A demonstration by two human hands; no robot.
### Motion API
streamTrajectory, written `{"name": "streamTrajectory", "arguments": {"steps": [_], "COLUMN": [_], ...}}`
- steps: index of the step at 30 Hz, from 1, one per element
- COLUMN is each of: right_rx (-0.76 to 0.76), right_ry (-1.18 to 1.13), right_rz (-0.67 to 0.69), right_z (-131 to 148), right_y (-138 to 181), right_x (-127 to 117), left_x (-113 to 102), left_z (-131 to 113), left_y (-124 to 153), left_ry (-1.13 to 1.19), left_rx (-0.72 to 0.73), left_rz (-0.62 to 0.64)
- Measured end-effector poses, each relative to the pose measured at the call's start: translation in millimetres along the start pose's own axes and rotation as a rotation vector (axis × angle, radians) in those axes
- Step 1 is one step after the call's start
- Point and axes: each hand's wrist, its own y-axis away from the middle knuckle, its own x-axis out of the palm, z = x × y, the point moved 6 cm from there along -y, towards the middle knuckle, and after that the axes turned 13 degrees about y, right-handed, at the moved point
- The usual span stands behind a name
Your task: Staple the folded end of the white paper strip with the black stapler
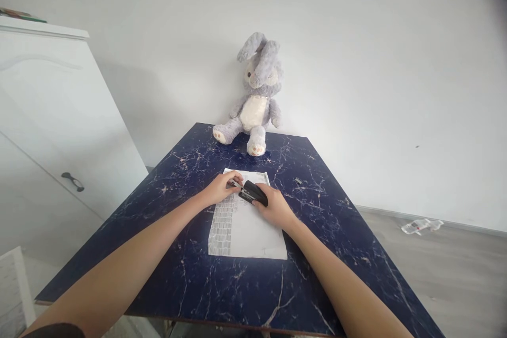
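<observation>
The right hand (276,207) grasps a black stapler (253,193) over a paper sheet (247,224) at the middle of the table (190,274); the left hand (222,186) pinches the stapler's front end.

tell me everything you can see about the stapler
The stapler is black and glossy like plastic, with a silver strip showing at its front. It lies over the upper part of the white paper on the blue marbled table. The right hand covers its rear; the left hand touches the silver end.
</observation>
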Motion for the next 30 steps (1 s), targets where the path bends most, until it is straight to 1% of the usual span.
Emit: {"name": "streamTrajectory", "arguments": {"steps": [4, 8, 13, 19, 21, 24, 30], "right_rx": [0.002, 0.002, 0.012, 0.01, 0.013, 0.017, 0.013], "right_ry": [0.003, -0.006, -0.025, -0.046, -0.048, -0.045, -0.033], "right_rz": [-0.001, -0.006, -0.014, -0.002, -0.002, -0.001, -0.006], "right_z": [0.9, -0.3, -2.6, 1.1, 2.1, 1.5, -1.0], "right_y": [0.5, 0.8, 0.6, 0.8, 0.8, 0.5, -0.4], "right_x": [-0.7, 0.5, 1.1, -2.0, -2.3, -0.9, 1.5], "left_x": [-1.2, -2.1, -2.7, -3.5, -4.7, -5.4, -4.7], "left_z": [-2.4, -5.6, -4.1, -7.0, -7.2, -5.9, -4.8], "left_y": [0.0, 0.2, 0.1, -0.1, -0.3, -0.7, -0.2], "left_ry": [-0.013, -0.036, -0.019, -0.042, -0.033, -0.013, -0.02], "left_rx": [-0.008, 0.014, 0.009, 0.032, 0.032, 0.029, 0.02], "left_rz": [-0.006, -0.005, -0.008, -0.004, -0.02, -0.035, -0.024]}}
